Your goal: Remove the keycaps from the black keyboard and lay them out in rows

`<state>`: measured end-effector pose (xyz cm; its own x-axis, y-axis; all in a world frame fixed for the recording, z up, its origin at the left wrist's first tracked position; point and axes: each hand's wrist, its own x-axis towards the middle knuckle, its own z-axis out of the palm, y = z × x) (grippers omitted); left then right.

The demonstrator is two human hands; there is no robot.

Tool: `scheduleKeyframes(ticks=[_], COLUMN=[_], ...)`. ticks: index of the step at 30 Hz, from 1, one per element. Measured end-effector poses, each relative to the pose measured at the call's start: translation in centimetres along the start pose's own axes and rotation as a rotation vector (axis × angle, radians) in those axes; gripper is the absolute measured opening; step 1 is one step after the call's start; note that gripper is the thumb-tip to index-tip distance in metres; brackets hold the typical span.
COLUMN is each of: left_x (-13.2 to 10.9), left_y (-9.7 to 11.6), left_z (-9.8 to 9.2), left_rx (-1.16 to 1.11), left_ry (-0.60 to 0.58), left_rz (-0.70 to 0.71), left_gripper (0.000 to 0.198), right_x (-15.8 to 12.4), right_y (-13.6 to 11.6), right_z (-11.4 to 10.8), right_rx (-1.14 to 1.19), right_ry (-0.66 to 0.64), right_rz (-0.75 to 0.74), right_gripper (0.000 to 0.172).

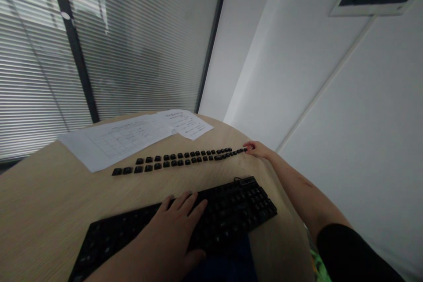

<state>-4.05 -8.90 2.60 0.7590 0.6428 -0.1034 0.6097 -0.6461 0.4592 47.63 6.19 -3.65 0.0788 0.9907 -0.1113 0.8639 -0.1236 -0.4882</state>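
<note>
A black keyboard (228, 211) lies at a slant near the front of the table, some of its left half showing bare key positions. My left hand (175, 233) rests flat across its middle, fingers spread, covering part of it. Beyond the keyboard, loose black keycaps (148, 168) stand in two long rows. At the far right end of these rows is my right hand (256, 149), its fingers curled together around a small dark keycap, mostly hidden by the fingertips. Under the keyboard's near edge a dark blue thing (228, 264) shows, its kind unclear.
Printed paper sheets (122, 136) lie on the wooden table (39, 202) behind the keycap rows. The table's curved edge runs close to a white wall (357, 141) on the right. A glass partition with blinds (139, 44) stands behind.
</note>
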Motion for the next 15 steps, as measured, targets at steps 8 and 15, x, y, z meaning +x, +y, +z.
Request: scheduleKeyframes(ticks=[8, 15], left_x=[0.0, -0.1], left_y=[0.8, 0.5], left_z=[-0.6, -0.3], left_rx=[0.049, 0.037], left_ry=[-0.061, -0.029], left_rz=[-0.030, -0.001], left_gripper=[0.086, 0.084], right_x=[0.1, -0.5], right_y=[-0.4, -1.3], right_z=[-0.1, 0.3], right_rx=[0.028, 0.143], right_ry=[-0.045, 0.095], right_rz=[-0.001, -0.032], right_gripper=[0.037, 0.039])
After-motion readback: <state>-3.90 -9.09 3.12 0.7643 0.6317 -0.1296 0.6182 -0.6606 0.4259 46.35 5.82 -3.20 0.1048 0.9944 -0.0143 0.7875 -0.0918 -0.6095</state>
